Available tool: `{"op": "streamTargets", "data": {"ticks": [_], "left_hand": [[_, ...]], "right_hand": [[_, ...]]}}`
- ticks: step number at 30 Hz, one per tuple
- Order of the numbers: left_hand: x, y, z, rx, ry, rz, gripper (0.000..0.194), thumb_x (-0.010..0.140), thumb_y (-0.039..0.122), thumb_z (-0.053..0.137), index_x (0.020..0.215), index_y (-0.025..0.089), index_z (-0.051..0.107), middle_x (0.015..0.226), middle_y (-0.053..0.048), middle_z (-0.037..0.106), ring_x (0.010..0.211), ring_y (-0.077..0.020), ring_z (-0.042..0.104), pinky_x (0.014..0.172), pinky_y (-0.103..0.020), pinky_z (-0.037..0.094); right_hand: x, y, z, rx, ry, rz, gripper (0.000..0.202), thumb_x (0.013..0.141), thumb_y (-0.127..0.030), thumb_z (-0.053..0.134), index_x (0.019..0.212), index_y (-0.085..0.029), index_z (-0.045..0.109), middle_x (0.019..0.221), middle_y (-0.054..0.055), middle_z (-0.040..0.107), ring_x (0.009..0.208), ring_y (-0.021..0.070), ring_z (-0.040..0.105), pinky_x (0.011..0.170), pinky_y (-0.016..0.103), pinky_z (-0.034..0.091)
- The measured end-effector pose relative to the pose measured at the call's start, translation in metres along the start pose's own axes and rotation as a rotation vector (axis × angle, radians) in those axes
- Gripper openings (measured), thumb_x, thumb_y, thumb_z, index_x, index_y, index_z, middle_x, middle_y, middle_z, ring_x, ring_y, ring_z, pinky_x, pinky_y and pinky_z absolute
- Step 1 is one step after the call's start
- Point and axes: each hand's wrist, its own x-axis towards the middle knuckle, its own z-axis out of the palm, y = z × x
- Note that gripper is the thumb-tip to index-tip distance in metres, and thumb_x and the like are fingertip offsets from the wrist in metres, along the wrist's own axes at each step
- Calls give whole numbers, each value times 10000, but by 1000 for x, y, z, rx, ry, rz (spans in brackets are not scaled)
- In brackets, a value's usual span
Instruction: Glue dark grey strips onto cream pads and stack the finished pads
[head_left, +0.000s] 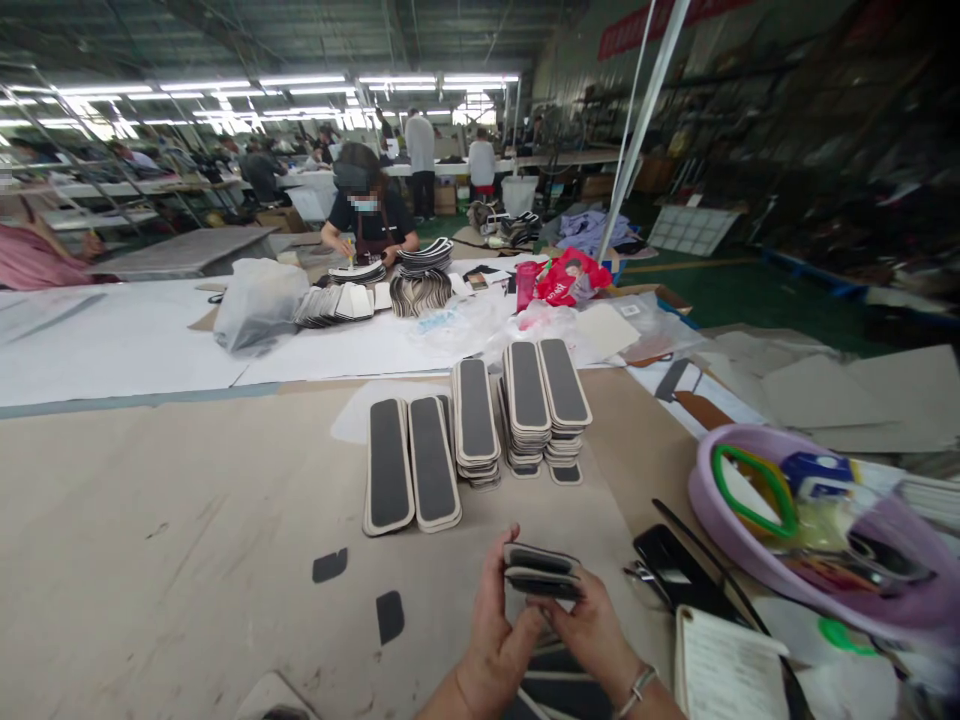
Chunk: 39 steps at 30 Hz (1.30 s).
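My left hand (pixel 496 625) and my right hand (pixel 598 628) together grip a small bundle of dark grey panels with pale edges (pixel 541 572), seen nearly end-on above the table. The left fingers run up the left side of the bundle, and the right hand closes on its right and lower side. Under my wrists lie more dark panels (pixel 566 690), partly covered by my forearms. Farther ahead, several stacks of long grey panels with cream borders (pixel 390 465) lie side by side. Two small dark offcuts (pixel 390 616) rest left of my hands.
A purple basin (pixel 712 490) filled with mixed items stands at the right. Near it are a black phone-like object (pixel 675 565) and a worn notepad (pixel 724 665). Across the white table (pixel 150 340), a co-worker (pixel 367 215) sits behind stacked pieces and a plastic bag (pixel 259 305).
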Motion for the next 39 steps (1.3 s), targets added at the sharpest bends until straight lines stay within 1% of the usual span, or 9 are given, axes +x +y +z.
{"op": "streamTargets", "data": {"ticks": [5,10,15,21,25,29,34,37,39], "left_hand": [[-2,-29,-3,159,-10,69,479,881,254,473,1340,177,359,1375,-140,408,1291,-272,354,1102,-470,238],[-5,-36,-2,201,-27,35,412,895,245,438,1302,191,399,1329,-123,456,1262,-245,394,1088,-436,289],[6,-17,-6,204,-21,-41,459,891,308,443,1321,157,381,1285,-135,499,1209,-239,450,1046,-395,344],[25,15,1,117,212,-246,416,866,400,473,1204,156,480,1168,-103,590,1097,-212,531,956,-311,415],[33,35,7,-1,289,-382,408,817,463,519,1085,158,550,1065,-89,641,1011,-214,578,891,-292,454],[49,54,2,-76,391,-488,437,745,457,600,1071,168,565,1123,-87,631,1059,-224,567,896,-289,454],[89,65,-19,-145,309,-454,364,771,465,580,966,157,574,972,-72,671,865,-195,627,790,-298,497],[126,69,-31,-177,281,-414,338,762,464,600,880,150,561,818,-56,674,722,-174,633,673,-283,519],[156,71,-38,-188,267,-403,300,763,443,608,827,156,544,739,-39,661,669,-163,631,625,-271,521]], "right_hand": [[-6,34,21,71,74,16,317,742,-217,599,1057,-189,590,1018,89,660,916,220,624,848,381,513],[-6,33,22,81,58,-19,313,795,-248,535,1102,-203,578,1034,85,654,942,212,617,795,341,529],[2,6,18,42,-14,80,371,831,-252,517,1196,-187,511,1110,103,627,1018,203,588,931,358,456],[18,-26,27,125,71,148,770,832,-302,527,1435,-197,61,1422,109,364,1271,191,387,1071,372,308],[20,-36,30,136,48,200,839,829,-286,518,1440,-218,-53,1480,102,250,1313,188,322,1095,394,260],[14,-26,25,122,10,159,855,799,-310,565,1449,-209,19,1478,110,253,1328,216,292,1094,421,256],[16,-8,30,221,-20,92,665,821,-395,545,1403,-210,283,1430,103,357,1286,234,367,1072,402,304],[32,-17,40,358,102,184,677,819,-444,540,1396,-212,274,1314,122,493,1031,215,590,845,350,513],[50,-28,47,431,117,270,588,810,-478,537,1307,-192,405,1118,103,621,826,193,643,655,305,550]]}}
